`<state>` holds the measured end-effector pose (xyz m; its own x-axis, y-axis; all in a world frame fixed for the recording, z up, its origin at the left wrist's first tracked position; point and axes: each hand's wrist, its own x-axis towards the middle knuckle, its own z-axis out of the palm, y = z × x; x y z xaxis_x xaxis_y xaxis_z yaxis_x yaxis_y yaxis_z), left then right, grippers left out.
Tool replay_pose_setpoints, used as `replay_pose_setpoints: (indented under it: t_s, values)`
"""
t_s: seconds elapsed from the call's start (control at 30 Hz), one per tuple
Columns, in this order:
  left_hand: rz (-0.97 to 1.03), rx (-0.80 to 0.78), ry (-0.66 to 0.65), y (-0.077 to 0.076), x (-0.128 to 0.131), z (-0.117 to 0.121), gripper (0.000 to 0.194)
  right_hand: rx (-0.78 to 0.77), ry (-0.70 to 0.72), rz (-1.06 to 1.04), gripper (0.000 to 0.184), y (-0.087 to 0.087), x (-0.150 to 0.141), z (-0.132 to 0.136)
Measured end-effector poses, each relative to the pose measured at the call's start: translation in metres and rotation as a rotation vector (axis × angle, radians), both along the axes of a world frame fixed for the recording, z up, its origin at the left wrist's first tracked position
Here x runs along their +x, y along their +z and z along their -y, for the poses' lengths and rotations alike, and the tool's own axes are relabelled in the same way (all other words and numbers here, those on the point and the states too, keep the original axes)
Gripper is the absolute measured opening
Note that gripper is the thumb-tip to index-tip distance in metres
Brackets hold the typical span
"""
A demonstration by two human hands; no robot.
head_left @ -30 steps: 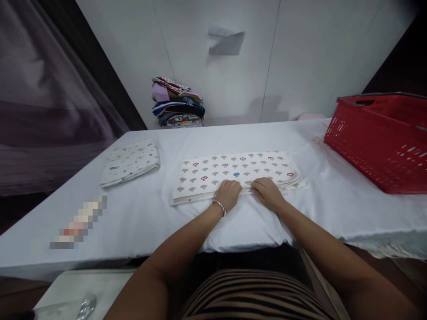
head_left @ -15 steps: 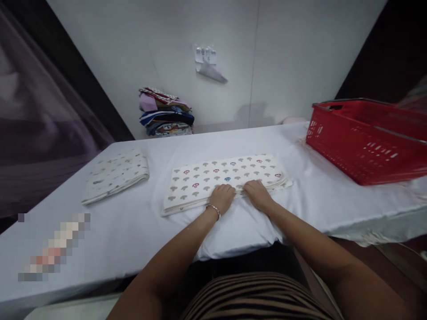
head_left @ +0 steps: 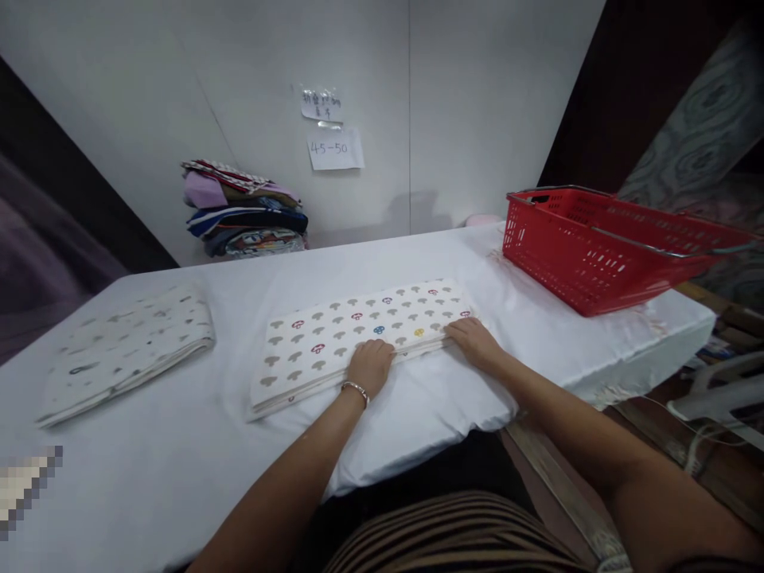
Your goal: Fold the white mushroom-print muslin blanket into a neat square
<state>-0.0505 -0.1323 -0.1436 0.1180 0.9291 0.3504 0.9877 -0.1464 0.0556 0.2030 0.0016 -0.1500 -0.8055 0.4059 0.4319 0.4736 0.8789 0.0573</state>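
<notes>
Red basket (head_left: 585, 255) sits on white-draped desk (head_left: 555, 342) as folded clothes (head_left: 244, 211) rise in a stack near wall (head_left: 471, 95)

A: What sort of place is it?

B: An indoor workroom, I'd say, though whether it belongs to a home or a shop I can't tell.

A: What shows it?

B: Under the fingers (head_left: 377, 348) is a table (head_left: 477, 406) draped in white, with a folded mushroom-print cloth (head_left: 334, 338) on it. Beyond them, handwritten papers, one reading "45-50" (head_left: 335, 149), hang on a plain panelled wall (head_left: 489, 87).

A: Anything else?

B: A pile of folded textiles (head_left: 247, 208) beyond and left of the fingers, and a red shopping-style basket (head_left: 573, 263) beyond and right.
</notes>
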Motion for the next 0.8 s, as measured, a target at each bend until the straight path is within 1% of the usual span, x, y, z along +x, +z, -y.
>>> replay_pose_setpoints:
  t_s: [0.07, 0.13, 0.23, 0.33, 0.5, 0.63, 0.8]
  values:
    - [0.009, 0.006, -0.008, -0.001, 0.000, 0.000, 0.017, 0.022, -0.017, -0.007, 0.030, 0.000, 0.012, -0.005]
    - [0.014, 0.013, -0.015, -0.001, -0.001, 0.000, 0.017, 0.043, -0.026, -0.014, 0.029, 0.001, 0.017, -0.007]
    - [0.014, 0.028, -0.025, -0.001, -0.001, 0.001, 0.018, 0.059, -0.035, 0.002, 0.024, 0.005, 0.018, -0.006]
    - [0.018, 0.032, -0.033, 0.000, 0.000, 0.003, 0.020, 0.059, -0.022, 0.030, 0.024, 0.008, 0.020, -0.005]
    - [0.004, -0.004, -0.029, 0.001, 0.002, 0.004, 0.019, 0.033, -0.014, 0.053, 0.027, 0.004, 0.025, -0.003]
    - [0.007, -0.016, -0.023, 0.002, 0.003, 0.004, 0.018, 0.025, -0.032, 0.025, 0.030, 0.000, 0.020, 0.002]
    - [0.013, -0.029, -0.017, 0.003, 0.004, 0.005, 0.018, 0.025, 0.025, 0.046, 0.029, 0.001, 0.006, 0.012]
